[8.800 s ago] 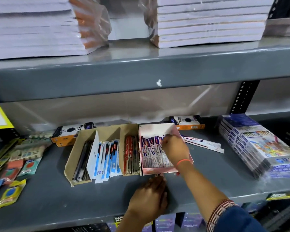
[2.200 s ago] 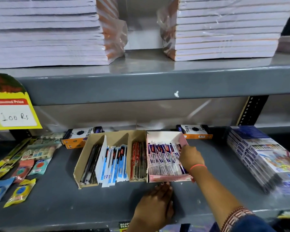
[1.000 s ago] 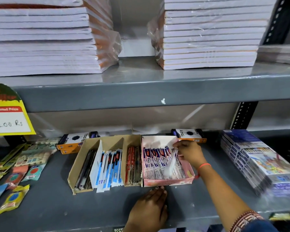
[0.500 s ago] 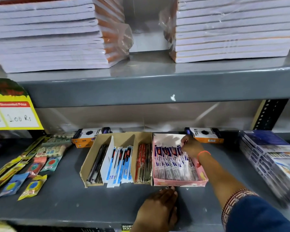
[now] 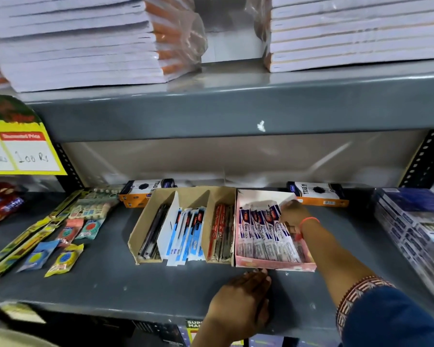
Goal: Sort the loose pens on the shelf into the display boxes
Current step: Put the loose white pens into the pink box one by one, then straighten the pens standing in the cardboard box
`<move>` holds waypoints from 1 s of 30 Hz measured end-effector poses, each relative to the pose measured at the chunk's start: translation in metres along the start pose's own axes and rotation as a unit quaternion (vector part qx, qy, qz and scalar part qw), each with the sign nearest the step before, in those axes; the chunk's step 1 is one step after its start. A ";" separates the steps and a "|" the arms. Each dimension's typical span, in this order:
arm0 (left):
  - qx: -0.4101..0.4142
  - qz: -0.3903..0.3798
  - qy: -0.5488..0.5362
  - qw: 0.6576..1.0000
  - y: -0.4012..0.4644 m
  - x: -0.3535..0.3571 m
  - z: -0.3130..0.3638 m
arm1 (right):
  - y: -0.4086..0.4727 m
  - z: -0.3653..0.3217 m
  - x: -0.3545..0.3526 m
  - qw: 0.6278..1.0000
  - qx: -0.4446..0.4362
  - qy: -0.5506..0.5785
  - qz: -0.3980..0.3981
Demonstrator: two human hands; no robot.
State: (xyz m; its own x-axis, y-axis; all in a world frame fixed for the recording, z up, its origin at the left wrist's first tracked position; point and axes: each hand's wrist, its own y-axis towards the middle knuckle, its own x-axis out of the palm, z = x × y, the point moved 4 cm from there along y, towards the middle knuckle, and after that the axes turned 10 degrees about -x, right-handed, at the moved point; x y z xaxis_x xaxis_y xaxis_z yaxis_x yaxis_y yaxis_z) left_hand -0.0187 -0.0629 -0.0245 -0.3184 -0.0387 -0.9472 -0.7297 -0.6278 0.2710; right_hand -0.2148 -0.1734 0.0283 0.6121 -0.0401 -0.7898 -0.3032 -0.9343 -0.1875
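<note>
A pink display box (image 5: pixel 273 266) sits on the grey shelf (image 5: pixel 135 289), holding a row of purple-and-white wrapped pens (image 5: pixel 261 236). My right hand (image 5: pixel 295 217) reaches into the box's back right corner, with curled fingers pinching the upper ends of the rightmost pens. My left hand (image 5: pixel 241 296) lies flat on the shelf and holds nothing; its fingertips touch the box's front wall. To the left, touching the pink box, a brown cardboard box (image 5: pixel 142 236) holds black pens (image 5: pixel 153 231), blue-and-white packs (image 5: pixel 188 234) and red pens (image 5: pixel 221 234) in separate compartments.
Two orange-and-black boxes (image 5: pixel 145 194) (image 5: pixel 318 195) stand behind the display boxes. Small packets and long packs (image 5: pixel 63 256) lie at the shelf's left. Wrapped stacks (image 5: pixel 416 231) fill the right end. Notebook piles (image 5: pixel 85 46) load the upper shelf, and a yellow price tag (image 5: pixel 23 151) hangs at left.
The loose pens beside the pink box are gone from the shelf. My right hand lowered a lifted wrapped pen into the pink box and now rests at its back. The left hand stays put.
</note>
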 end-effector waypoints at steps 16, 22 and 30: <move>0.005 0.021 0.034 0.999 -0.003 -0.010 -0.006 | -0.059 -0.059 0.006 0.956 -0.095 -0.103 0.258; -0.013 0.039 0.021 0.999 -0.046 -0.022 -0.044 | -0.115 -0.144 0.061 0.922 -0.239 -0.012 0.303; -0.084 0.105 0.039 0.990 -0.107 -0.051 -0.135 | -0.112 -0.181 0.166 0.966 -0.205 -0.143 0.066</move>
State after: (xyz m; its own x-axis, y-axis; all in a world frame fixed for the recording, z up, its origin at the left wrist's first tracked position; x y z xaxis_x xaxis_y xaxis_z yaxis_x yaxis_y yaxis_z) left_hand 0.1576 -0.0986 -0.0283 -0.3999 -0.2378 -0.8852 -0.5397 -0.7195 0.4371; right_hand 0.0528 -0.1396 0.0242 0.3439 -0.1240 -0.9308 -0.0149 -0.9918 0.1266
